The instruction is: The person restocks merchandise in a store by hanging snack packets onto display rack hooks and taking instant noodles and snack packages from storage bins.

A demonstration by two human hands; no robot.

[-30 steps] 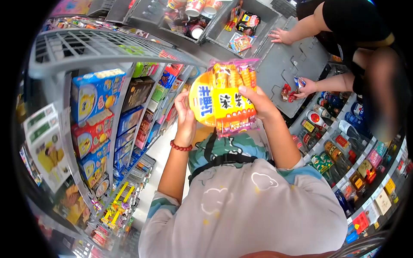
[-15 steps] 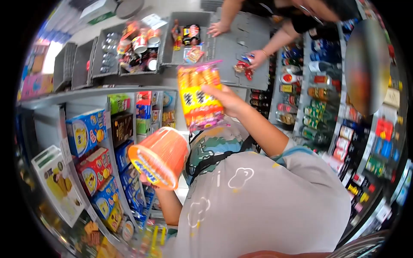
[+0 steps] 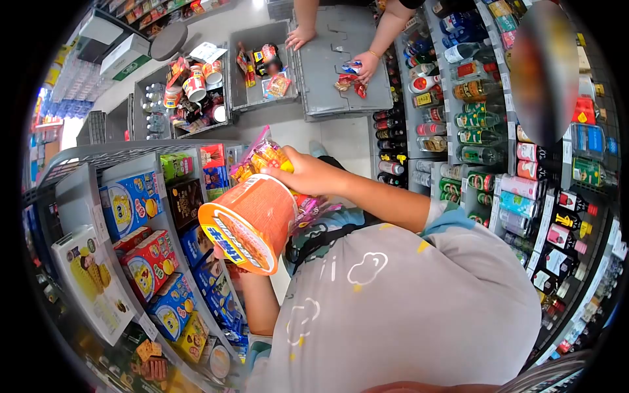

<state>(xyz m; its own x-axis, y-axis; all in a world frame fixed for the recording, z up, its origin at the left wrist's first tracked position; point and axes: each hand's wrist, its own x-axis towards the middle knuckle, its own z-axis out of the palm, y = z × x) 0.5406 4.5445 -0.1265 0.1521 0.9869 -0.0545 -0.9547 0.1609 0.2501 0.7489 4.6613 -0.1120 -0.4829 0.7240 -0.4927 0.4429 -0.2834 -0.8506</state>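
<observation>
An orange instant noodle tub (image 3: 259, 213) is tilted in front of my chest, its printed lid facing down and left. My left hand (image 3: 219, 253) is closed around it from the far side, mostly hidden by the tub. My right hand (image 3: 304, 173) grips a bag of snacks (image 3: 262, 157) with yellow and purple wrapping. Part of that bag lies behind the tub, and the two items overlap in view.
Grey crates (image 3: 236, 105) with noodle tubs and snacks stand ahead. A co-worker's hands (image 3: 367, 65) rest on a grey crate lid (image 3: 341, 95), one at small red and blue packets (image 3: 350, 80). Boxed biscuits (image 3: 154, 259) fill the left shelf; bottles (image 3: 481, 118) line the right.
My right hand has brought the snack bag down and left, behind the noodle tub. The tub has shifted slightly. My view now takes in more of the floor and the crates.
</observation>
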